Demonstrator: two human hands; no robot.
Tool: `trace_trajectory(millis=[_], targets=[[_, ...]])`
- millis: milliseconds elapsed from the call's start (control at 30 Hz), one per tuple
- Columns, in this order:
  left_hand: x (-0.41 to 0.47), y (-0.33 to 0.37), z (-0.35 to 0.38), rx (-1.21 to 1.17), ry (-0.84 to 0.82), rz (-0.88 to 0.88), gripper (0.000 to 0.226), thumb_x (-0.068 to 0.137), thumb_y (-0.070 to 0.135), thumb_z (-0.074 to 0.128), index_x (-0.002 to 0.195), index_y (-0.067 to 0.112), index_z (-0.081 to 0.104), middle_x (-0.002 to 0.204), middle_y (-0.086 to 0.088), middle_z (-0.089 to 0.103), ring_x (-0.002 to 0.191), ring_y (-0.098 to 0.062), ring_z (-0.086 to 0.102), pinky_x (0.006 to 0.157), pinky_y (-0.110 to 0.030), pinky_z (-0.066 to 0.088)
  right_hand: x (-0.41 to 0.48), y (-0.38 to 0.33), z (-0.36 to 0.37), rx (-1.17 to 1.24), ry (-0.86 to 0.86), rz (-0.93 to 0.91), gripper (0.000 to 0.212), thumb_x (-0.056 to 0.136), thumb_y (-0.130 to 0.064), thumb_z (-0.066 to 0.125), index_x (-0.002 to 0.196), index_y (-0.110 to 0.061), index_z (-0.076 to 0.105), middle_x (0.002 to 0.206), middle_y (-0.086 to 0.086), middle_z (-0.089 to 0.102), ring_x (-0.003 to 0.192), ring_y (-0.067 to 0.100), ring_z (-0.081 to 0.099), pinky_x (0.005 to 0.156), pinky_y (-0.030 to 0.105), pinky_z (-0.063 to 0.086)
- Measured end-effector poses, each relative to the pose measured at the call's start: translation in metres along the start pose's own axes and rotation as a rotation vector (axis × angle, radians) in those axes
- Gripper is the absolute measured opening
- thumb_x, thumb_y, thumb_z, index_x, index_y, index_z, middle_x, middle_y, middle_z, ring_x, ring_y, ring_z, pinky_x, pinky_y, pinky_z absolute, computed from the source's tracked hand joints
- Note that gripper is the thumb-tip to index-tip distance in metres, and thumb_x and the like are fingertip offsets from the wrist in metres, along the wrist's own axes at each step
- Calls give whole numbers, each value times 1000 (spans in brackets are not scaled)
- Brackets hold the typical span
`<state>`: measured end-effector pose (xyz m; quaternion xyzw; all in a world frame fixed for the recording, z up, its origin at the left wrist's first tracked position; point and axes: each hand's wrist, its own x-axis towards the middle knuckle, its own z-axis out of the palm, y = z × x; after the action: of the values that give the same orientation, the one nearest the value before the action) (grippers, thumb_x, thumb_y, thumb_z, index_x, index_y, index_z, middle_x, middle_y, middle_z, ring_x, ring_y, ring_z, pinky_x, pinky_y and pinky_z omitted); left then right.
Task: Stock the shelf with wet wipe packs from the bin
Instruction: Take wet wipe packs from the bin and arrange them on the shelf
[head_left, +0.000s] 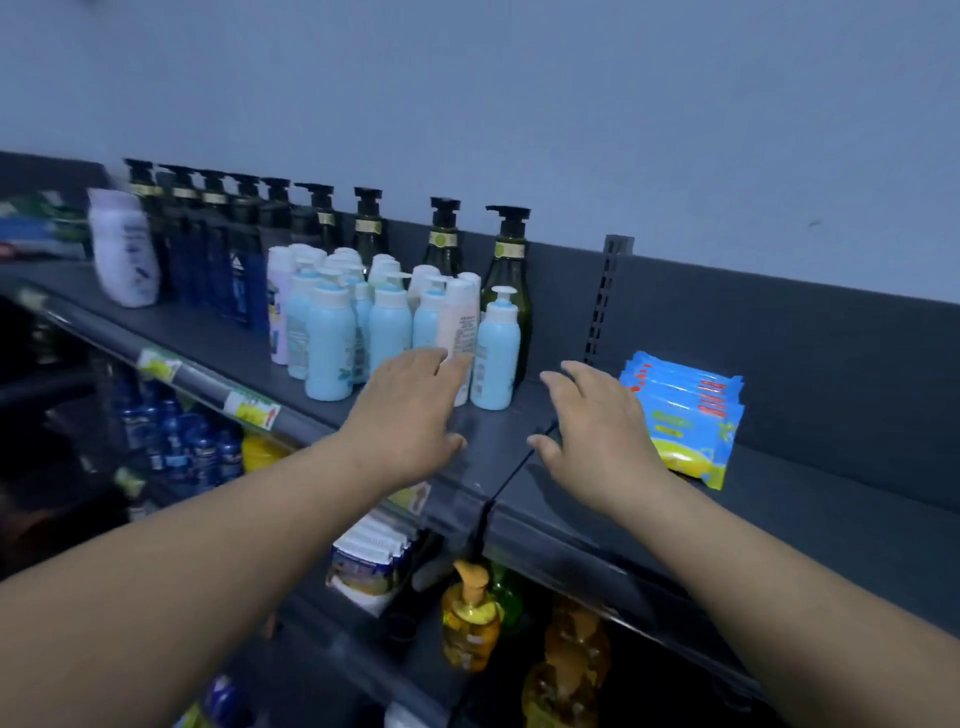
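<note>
Both hands, left hand (410, 415) and right hand (592, 431), are empty and spread over the shelf (810, 499), so I'd go grab more from the bin and line them up tight against the wet wipe packs (685, 415).

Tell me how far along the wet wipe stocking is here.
Done: a batch of blue wet wipe packs sits on the top shelf, right of the light blue bottles. In hand: nothing; left hand and right hand hover open above the shelf. Left: bare shelf lies right of the packs, so more likely follow; the bin is out of view.
</note>
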<state>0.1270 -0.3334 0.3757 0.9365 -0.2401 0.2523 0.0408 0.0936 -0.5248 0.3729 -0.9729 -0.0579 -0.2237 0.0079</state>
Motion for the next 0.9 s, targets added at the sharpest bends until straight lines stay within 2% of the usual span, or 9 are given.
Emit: trace_trajectory(millis=[133,267,400,733,900], targets=[[-38,-42,-14,58,-44,-74,87,82,46,65,149,15,19,144,-6,34,133,-26,33,108,-35,28,5,-55,5,46,-31,-95,68,92,-45,55,148,-19,26,154,4,23,141,24,20,115,37,16],[-77,-84,-21,93,-66,-148,85,81,43,63,149,15,22,144,-7,37,133,-26,34,109,-38,29,4,-107,14,98,-61,-187,68,93,-45,53,148,-20,25,153,4,23,140,25,21,114,37,16],[-117,-119,-25,109,-122,-228,90,81,49,65,151,15,18,151,-7,30,140,-25,27,114,-38,25,1,-155,29,130,-105,-259,70,94,-45,52,151,-20,21,157,5,18,143,24,15,116,36,11],[-210,-184,-12,113,-237,-401,90,81,47,65,151,14,20,145,-8,37,134,-27,35,110,-39,31,-18,-255,80,141,-184,-419,66,88,-44,60,143,-15,36,148,8,33,136,28,31,109,39,24],[-256,-207,9,94,-332,-472,91,80,49,65,150,14,20,146,-10,36,134,-29,35,108,-40,32,-41,-290,118,216,-258,-417,66,76,-33,76,130,-5,54,135,19,50,125,39,46,101,46,35]])
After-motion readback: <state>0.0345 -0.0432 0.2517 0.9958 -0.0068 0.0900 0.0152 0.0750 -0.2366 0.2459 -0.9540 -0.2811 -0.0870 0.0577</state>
